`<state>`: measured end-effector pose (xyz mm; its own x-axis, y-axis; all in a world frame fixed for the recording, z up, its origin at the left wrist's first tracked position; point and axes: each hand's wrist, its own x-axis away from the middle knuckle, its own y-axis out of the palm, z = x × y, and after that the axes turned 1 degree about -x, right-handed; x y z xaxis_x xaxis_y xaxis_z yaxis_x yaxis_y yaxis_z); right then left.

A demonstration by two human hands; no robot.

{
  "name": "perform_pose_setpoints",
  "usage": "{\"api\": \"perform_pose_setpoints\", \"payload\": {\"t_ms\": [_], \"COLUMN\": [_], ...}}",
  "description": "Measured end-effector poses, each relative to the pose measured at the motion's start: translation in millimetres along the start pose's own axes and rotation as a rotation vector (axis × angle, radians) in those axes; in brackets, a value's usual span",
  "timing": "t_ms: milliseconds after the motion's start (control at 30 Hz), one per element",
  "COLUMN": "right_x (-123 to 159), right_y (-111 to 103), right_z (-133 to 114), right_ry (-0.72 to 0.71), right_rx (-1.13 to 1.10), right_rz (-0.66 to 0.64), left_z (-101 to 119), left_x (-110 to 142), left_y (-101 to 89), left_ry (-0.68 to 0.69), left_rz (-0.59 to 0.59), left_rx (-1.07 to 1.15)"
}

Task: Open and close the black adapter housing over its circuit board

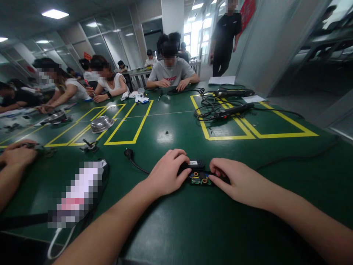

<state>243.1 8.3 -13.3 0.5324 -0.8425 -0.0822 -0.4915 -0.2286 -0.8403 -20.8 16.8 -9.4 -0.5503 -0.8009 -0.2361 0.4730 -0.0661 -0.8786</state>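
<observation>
A power adapter lies opened in front of me. Its green circuit board (pixel 199 179), with copper-wound ring coils, sits exposed in a black shell. Just behind the board is the adapter's black cover (pixel 200 164), which carries a white label. My left hand (pixel 170 172) is closed on the left end of the cover, its thumb close to the board. With fingers curled, my right hand (pixel 234 178) grips the right end of the board and shell; its fingertips partly hide that end. From beneath my left hand a black cord runs to a plug (pixel 128 153) on the table.
Corded electric screwdrivers (pixel 234 110) and tangled cables lie at the back right of the green table (pixel 176 136). A metal bowl (pixel 102 124) and a small metal part (pixel 89 146) stand left. Nearer is a phone-like device (pixel 78 191). Another person's hand (pixel 20 154) reaches in left; a person sits opposite.
</observation>
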Motion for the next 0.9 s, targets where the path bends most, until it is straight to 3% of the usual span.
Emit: {"api": "perform_pose_setpoints", "payload": {"t_ms": [300, 567, 767, 900], "right_x": [4, 5, 4, 2], "right_y": [2, -10, -19, -18], "right_z": [-4, -6, -6, -5], "right_ry": [0.008, 0.001, 0.098, 0.061], "right_rx": [0.010, -0.112, -0.174, -0.123], "right_rz": [-0.041, -0.013, -0.153, -0.126], "left_z": [6, 0, -7, -8], "left_x": [5, 5, 3, 3], "left_y": [-17.8, -22.3, -22.6, -19.0], "left_ry": [0.063, 0.045, 0.012, 0.120], "left_rz": [-0.269, -0.208, -0.246, -0.142], "left_rx": [-0.035, 0.149, 0.195, 0.111]}}
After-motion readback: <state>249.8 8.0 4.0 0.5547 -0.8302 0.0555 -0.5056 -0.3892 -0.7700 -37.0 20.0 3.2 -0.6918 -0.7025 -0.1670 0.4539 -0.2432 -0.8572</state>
